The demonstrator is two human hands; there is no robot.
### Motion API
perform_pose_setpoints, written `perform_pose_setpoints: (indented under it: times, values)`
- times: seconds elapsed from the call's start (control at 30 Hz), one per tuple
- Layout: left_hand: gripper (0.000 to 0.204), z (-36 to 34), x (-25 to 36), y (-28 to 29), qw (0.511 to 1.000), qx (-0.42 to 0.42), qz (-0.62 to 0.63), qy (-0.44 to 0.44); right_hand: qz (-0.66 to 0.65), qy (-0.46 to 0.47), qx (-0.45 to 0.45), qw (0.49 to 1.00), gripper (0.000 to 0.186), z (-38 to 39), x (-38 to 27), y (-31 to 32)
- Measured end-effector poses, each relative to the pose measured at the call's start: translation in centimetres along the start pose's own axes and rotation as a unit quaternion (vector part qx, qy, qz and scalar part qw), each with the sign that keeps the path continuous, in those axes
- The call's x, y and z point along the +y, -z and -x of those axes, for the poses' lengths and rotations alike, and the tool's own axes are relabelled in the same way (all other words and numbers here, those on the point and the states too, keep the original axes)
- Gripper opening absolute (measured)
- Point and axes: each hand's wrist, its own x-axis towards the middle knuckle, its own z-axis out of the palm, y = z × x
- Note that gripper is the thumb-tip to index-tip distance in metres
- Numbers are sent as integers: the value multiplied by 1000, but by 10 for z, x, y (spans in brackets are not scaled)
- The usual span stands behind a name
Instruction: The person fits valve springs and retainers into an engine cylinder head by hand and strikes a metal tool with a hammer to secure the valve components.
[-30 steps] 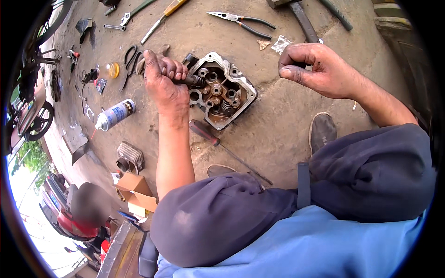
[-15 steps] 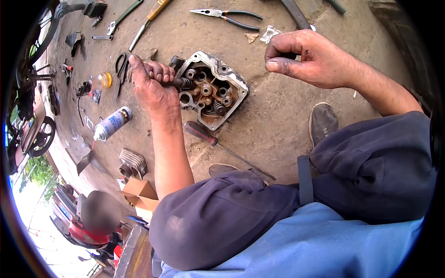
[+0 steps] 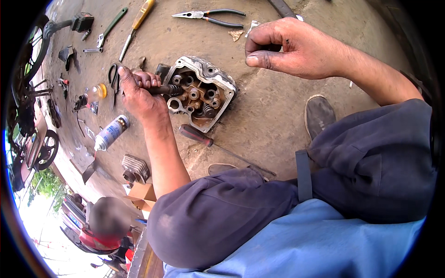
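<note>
One rod [image 3: 160, 90] is crossing the engine part's [image 3: 194, 94] left edge. The left hand [image 3: 141, 95] is gripping it; the right hand [image 3: 292, 48] is curling, its hold hard to see.

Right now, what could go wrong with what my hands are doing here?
The dark rod-like tool in your left hand appears to meet a coiled spring, so it might slip or the spring could jump. Your right hand is off the open metal engine part, so that part may shift under a push. The screwdriver lies near your left shoe and could be stepped on.
</note>
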Motion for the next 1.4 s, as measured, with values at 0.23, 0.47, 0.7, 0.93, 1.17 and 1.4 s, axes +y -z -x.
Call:
perform_pose_setpoints:
  times: [0.23,0.47,0.7,0.93,1.17,1.4]
  values:
    - [46,-3,-7,7,996,17,-60,-72,5,-15,3,1000,36,3,5,6]
    - [49,-4,-8,5,999,19,1,-34,41,-10,-10,999,35,4,2,19]
    - [48,-2,-7,5,999,35,3,-28,-6,-17,25,1000,32,11,16,12]
    - [46,-2,-6,7,999,36,-6,-37,17,-41,-11,999,32,9,12,19]
    - [47,0,-6,2,999,24,-10,-42,-24,-44,-21,999,28,9,19,14]
    - [47,-1,-5,6,999,18,-8,-38,-14,-53,-30,998,25,9,18,15]
